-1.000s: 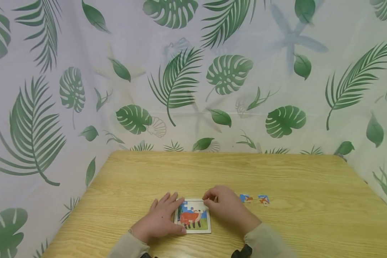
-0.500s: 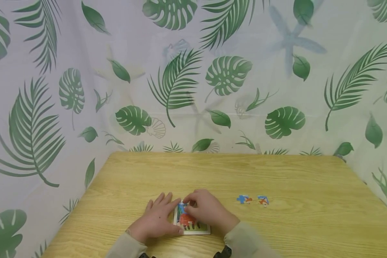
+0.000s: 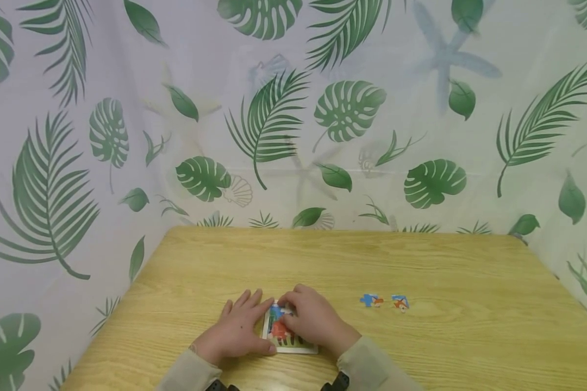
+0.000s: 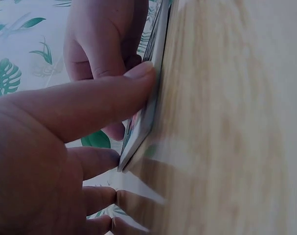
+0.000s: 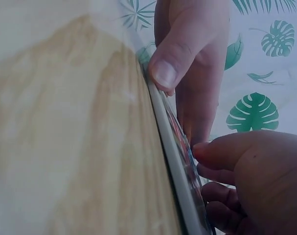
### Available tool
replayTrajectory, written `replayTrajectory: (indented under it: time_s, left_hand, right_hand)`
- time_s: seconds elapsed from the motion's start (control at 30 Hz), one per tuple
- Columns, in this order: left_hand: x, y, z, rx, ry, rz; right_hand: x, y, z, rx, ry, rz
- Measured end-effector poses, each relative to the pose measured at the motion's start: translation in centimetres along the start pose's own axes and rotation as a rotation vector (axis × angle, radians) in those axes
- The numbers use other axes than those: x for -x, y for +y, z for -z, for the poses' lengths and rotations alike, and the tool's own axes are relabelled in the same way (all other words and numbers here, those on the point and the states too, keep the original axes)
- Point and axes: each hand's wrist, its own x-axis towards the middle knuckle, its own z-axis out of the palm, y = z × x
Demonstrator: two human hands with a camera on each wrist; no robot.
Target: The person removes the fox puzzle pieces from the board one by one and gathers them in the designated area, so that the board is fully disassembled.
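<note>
I curl my right grip (image 3: 315, 317), hold unclear, farther left now over the puzzle (image 3: 279, 330), apparently mid-assembly, left grip (image 3: 237, 330) splayed against the frame (image 3: 300, 351).

Table (image 3: 469, 326): yellow-brown, wood-grain top, far corners rounded. White sheet (image 3: 195, 43) behind far edge, continuing along left and right sides; faint horizontal crease across back. Print on sheet: green split leaves (image 3: 432, 179), feathery palm fronds (image 3: 269, 122), small plain leaves (image 3: 336, 177), grass tufts (image 3: 263, 221) low near table edge. Pale blue starfish (image 3: 447, 57), upper right. Outlined shell (image 3: 238, 191), left of centre, touching one split leaf.
</note>
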Motion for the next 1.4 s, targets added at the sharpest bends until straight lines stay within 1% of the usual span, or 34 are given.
replayTrajectory:
  time_s: [0.27,0.43,0.6,0.9,1.23,1.33,1.4]
  left_hand:
    - [0.0,-0.1,0.0,0.014,0.001,-0.007]
    - [-0.1,0.0,-0.1,0.001,0.004,-0.006]
    - [-0.1,0.0,0.0,0.001,-0.001,-0.001]
    - [-0.1,-0.2,0.1,0.007,-0.006,-0.002]
    - [-0.1,-0.3,0.0,0.013,-0.008,-0.002]
    - [-0.1,-0.3,0.0,0.014,-0.006,-0.002]
    - [-0.1,-0.3,-0.1,0.014,-0.006,-0.001]
  right_hand:
    - [-0.7,-0.5,-0.7,0.064,0.050,-0.058]
    - [-0.8,-0.7,-0.7,0.057,0.046,-0.098]
    - [-0.7,-0.8,-0.5,0.043,0.039,-0.093]
    - [-0.6,-0.4,-0.6,-0.042,0.048,-0.106]
    - [-0.6,0.0,-0.6,-0.075,0.051,-0.080]
    - [-0.5,0.2,-0.5,-0.128,0.062,-0.083]
    - [-0.4,0.5,-0.2,-0.194,0.071,-0.082]
